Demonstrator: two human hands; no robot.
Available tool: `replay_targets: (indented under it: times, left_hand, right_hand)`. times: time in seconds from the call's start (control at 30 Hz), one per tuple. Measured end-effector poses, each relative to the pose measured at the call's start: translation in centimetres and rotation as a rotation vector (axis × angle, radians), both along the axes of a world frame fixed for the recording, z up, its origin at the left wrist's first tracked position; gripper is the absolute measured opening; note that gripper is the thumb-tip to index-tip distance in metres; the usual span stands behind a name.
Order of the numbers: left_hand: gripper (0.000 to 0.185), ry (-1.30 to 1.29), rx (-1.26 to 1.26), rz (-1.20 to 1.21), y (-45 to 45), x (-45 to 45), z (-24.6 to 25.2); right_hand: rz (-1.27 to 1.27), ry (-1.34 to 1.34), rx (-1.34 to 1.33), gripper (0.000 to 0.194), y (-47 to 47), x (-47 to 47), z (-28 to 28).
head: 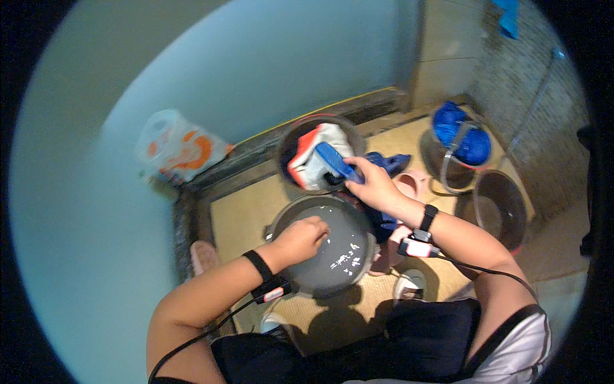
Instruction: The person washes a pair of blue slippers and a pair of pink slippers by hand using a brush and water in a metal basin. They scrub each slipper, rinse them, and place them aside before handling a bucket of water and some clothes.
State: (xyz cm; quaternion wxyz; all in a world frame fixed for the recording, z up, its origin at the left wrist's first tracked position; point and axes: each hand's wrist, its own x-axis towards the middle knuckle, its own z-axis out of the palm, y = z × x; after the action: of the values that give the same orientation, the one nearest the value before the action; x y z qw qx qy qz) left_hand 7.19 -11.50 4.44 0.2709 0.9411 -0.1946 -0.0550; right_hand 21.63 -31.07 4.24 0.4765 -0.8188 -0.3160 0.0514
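My right hand (371,185) grips a blue brush (334,160) by one end and holds it over a dark bucket. In that bucket (357,137) lies white, red and dark cloth (307,149). My left hand (302,240) is over a wide basin (288,206) of cloudy grey water, its fingers curled; whether they hold anything is hidden. Dark blue cloth (391,162) lies beside the bucket, under and behind my right hand, next to a pink plastic slipper (413,185).
At the right stand a bucket with a bright blue item (448,125) and another dark bucket (501,206); a grey hose (448,168) hangs by the first. A white and orange plastic bag (184,149) sits at the left ledge. A pink slipper (204,257) lies below it. Cables run along both forearms.
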Motion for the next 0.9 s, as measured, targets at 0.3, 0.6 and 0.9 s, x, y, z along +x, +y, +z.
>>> replay_targets:
  times: [0.3,0.6,0.9]
  left_hand:
    - [0.016,0.180,0.073,0.544,12.0,-14.0,-1.8]
    - [0.035,0.346,0.335,1.111,17.0,-24.9,-11.1]
    - [0.060,0.527,0.244,1.396,19.9,-25.3,-15.3]
  right_hand:
    - [0.695,-0.126,-0.492,0.048,6.1,-9.5,-1.5]
    - [0.764,-0.242,-0.671,0.050,7.1,-11.6,-0.3]
    - [0.732,-0.141,-0.664,0.048,10.3,-12.5,0.2]
